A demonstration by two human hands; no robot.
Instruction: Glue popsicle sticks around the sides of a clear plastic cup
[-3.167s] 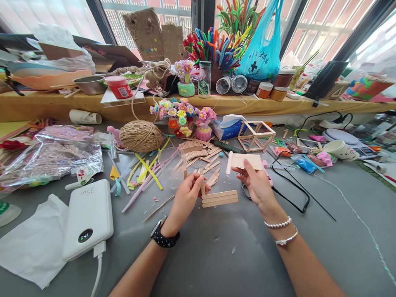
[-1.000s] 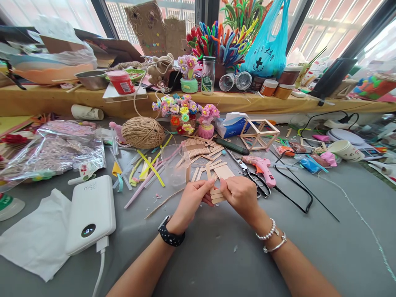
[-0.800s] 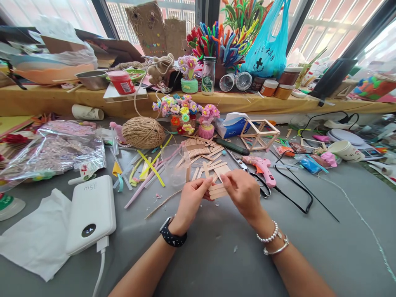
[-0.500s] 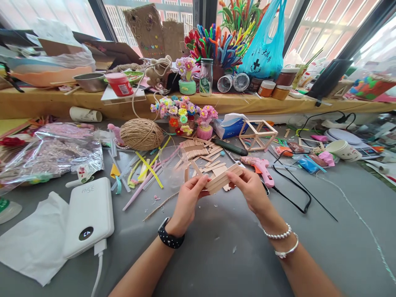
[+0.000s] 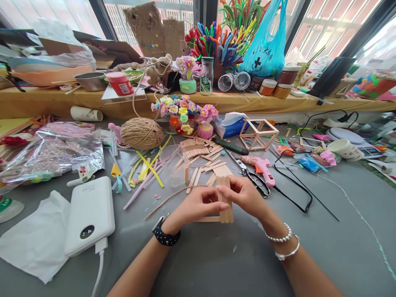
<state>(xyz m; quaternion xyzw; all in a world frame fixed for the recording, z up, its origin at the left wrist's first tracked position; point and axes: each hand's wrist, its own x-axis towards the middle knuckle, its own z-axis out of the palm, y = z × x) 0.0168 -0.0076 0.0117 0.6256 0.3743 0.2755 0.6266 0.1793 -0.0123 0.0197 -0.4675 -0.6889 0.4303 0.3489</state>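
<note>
A small panel of glued popsicle sticks [image 5: 226, 208] lies near the grey table's middle, its sticks running away from me with a cross stick under the near end. My left hand [image 5: 198, 205] presses on its left side, fingers over the cross stick. My right hand [image 5: 246, 196] pinches the panel's far part from the right. Both hands are on the same piece. More loose popsicle sticks [image 5: 198, 154] are heaped just beyond the hands.
Scissors [image 5: 253, 176] and a pink glue gun [image 5: 261, 167] with a black cord lie right of the hands. A white power bank [image 5: 89, 214] and tissue [image 5: 34, 239] sit at left. A twine ball [image 5: 141, 133], stick cube [image 5: 258, 134] and clear cup [image 5: 173, 165] stand farther back.
The stick panel was held up tilted between both hands; now it is turned so the sticks point away and is pressed down flat on the table. Earlier, my right hand held a separate panel.
</note>
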